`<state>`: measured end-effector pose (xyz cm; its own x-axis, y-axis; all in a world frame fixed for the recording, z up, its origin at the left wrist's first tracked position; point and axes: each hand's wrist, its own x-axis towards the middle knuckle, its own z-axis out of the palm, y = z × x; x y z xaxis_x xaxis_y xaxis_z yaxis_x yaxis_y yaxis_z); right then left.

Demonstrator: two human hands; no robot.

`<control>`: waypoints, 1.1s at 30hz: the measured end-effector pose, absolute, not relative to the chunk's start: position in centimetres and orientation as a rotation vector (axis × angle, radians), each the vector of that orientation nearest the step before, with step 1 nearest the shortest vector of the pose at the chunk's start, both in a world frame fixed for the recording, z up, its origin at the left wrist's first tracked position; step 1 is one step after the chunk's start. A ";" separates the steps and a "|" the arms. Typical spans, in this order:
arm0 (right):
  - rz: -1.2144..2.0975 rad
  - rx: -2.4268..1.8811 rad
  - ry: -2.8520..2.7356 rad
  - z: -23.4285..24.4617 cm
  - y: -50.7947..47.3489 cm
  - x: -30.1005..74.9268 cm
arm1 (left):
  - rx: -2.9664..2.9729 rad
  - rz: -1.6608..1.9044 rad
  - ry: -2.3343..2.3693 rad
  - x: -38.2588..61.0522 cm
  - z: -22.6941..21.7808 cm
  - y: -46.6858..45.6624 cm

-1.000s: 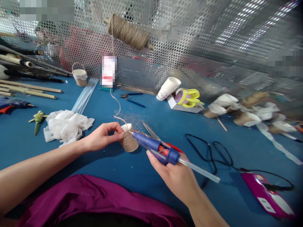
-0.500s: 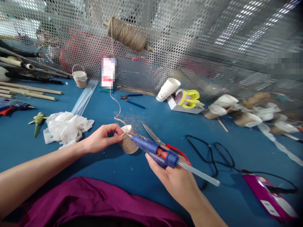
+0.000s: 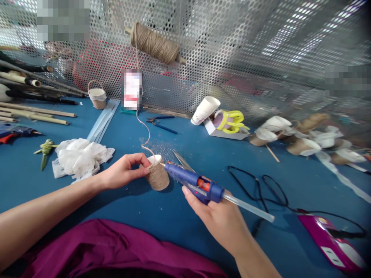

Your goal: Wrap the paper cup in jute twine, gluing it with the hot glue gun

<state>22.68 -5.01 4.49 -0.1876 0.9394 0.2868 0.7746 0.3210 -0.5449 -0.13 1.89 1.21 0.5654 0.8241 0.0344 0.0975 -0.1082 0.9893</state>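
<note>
A small paper cup wrapped in twine stands on the blue table, its white rim showing at the top. My left hand pinches the cup's left edge near the rim between thumb and fingers. From the rim a loose twine strand runs up to the twine spool on the mesh. Wrapped around a blue hot glue gun is my right hand; a clear glue stick sticks out of its back. The gun's nozzle points at the cup's upper right side, close to the rim.
Partly hidden scissors lie behind the gun. Crumpled white lace is at left, pliers at the back. A white cup stands by a box of yellow-handled scissors. A black cord reaches a purple power strip.
My right hand and the glue gun have shifted slightly right, drawing the nozzle back a little from the cup. My left hand stays at the cup's rim.
</note>
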 end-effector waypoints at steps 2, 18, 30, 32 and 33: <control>0.361 -1.484 -2.019 4.5 -5.0 22.7 | 1.586 0.731 0.793 -0.2 1.2 2.0; 0.342 -1.459 -2.081 4.7 -5.7 22.0 | 1.587 0.727 0.792 -0.2 1.0 2.1; 0.308 -1.464 -2.076 4.6 -5.0 22.9 | 1.643 0.701 0.759 -0.5 1.2 2.4; 0.294 -1.458 -2.076 4.6 -4.8 23.1 | 1.655 0.703 0.751 -0.6 1.2 2.5; 0.294 -1.460 -2.071 4.6 -4.8 23.1 | 1.659 0.705 0.746 -0.6 1.2 2.5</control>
<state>23.14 -4.79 4.55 -0.2308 0.9149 0.3313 0.7866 0.3758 -0.4899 -0.57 2.50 1.24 0.6204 0.7815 0.0660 0.1104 -0.1704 0.9792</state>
